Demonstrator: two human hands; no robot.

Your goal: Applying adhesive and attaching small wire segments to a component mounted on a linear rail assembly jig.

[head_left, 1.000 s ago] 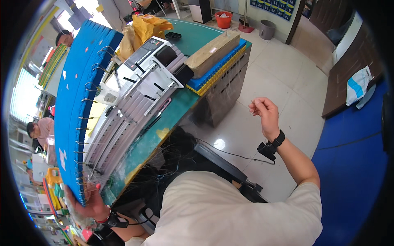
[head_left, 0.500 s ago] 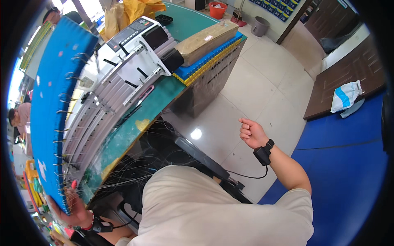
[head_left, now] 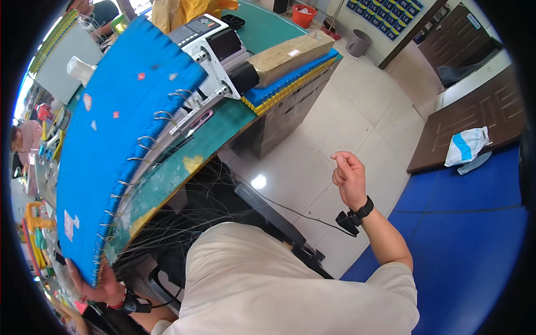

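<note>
My left hand (head_left: 105,283) grips the near end of a long blue foam board (head_left: 111,134), its fingers closed round the tip. Metal hooks resembling fish hooks (head_left: 146,142) sit in a row along the board's right edge. Thin clear lines (head_left: 173,237) trail from the near hooks across my lap. The board leans over a white machine (head_left: 220,53) with a keypad and hides much of it. Out to the right, above the floor, my right hand (head_left: 350,178) is closed with thumb and forefinger together. Whatever it may pinch is too small to make out.
On the green table (head_left: 259,25) lie a long brown-wrapped block (head_left: 293,56) and, under it, blue and yellow foam boards (head_left: 296,81). A black chair (head_left: 273,215) stands against my lap. A red bucket (head_left: 304,15) and a grey bin (head_left: 358,42) stand beyond. Other people are at the far left.
The blue board has tipped so its broad face shows, its far end swinging right over the machine. My right hand has turned fingers-up and shifted slightly right; my left hand keeps its grip.
</note>
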